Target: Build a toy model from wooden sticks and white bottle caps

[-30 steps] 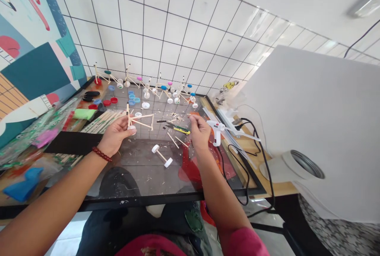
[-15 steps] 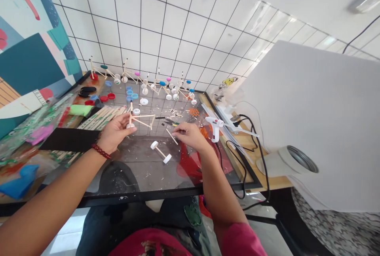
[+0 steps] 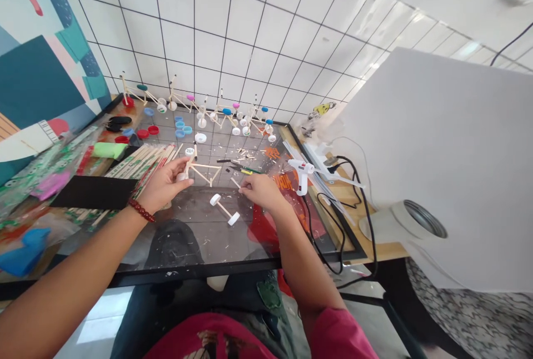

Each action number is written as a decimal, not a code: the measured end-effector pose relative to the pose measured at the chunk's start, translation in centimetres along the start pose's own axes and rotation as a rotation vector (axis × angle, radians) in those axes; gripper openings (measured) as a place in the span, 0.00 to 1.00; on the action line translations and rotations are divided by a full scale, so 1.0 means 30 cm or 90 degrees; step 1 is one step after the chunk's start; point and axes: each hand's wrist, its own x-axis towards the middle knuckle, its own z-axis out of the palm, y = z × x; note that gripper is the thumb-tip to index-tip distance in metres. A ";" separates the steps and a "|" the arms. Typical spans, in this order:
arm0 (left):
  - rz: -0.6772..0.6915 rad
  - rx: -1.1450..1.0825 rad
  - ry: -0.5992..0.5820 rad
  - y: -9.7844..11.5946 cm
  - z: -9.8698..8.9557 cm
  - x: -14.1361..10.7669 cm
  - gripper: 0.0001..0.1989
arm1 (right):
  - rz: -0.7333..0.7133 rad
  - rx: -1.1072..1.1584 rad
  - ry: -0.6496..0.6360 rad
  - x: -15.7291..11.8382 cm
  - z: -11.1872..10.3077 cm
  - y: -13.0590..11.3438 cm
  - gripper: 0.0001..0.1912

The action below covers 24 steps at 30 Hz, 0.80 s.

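Pale wooden sticks and white bottle caps make up the small frame (image 3: 206, 167) in the left hand (image 3: 169, 181), whose thumb and fingers are closed on its capped end, its far sticks pointing toward the middle of the table (image 3: 195, 239). Dark red beads form a bracelet (image 3: 141, 211) on that wrist. Across from it, the right hand (image 3: 262, 191) has its fingertips pinched on the end of a short stick (image 3: 235, 182); from where I stand, I cannot tell whether it is off the glass. Nearer the front edge, between the two hands, lies a stick axle (image 3: 224, 211) with a white cap on each end. Just beyond the right hand sits a yellow-and-green tool (image 3: 246, 171). Toward the right edge is a white glue gun (image 3: 302, 175). Stick models (image 3: 226, 111) with coloured seats line the back edge, and a bundle of printed sticks (image 3: 137, 167) lies toward the left edge, beside a black sheet (image 3: 95, 192).
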 end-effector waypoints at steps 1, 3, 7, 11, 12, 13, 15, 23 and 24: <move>0.005 0.007 -0.006 -0.007 -0.002 0.001 0.40 | -0.009 0.006 0.000 0.002 0.005 0.003 0.05; 0.007 0.017 -0.011 -0.015 -0.004 0.002 0.42 | -0.036 0.040 0.011 0.006 0.012 0.016 0.07; 0.006 0.024 -0.004 -0.007 -0.004 0.002 0.45 | -0.062 0.283 0.024 0.012 0.014 0.064 0.03; 0.001 0.030 0.012 0.017 0.000 -0.002 0.44 | -0.025 0.631 0.057 0.019 -0.003 0.119 0.19; -0.001 0.029 0.016 0.022 0.001 -0.004 0.44 | -0.023 0.681 0.068 0.020 -0.009 0.131 0.24; -0.002 0.026 0.020 0.025 0.001 -0.006 0.44 | -0.030 0.709 0.074 0.021 -0.014 0.141 0.27; -0.004 0.015 0.022 0.026 0.001 -0.010 0.44 | -0.063 0.705 0.083 0.020 -0.021 0.152 0.26; 0.102 -0.102 0.112 0.052 -0.022 0.005 0.35 | -0.293 0.403 -0.009 0.028 0.017 0.084 0.08; 0.124 -0.102 0.159 0.072 -0.031 -0.001 0.33 | -0.296 0.391 -0.007 0.033 0.029 0.075 0.08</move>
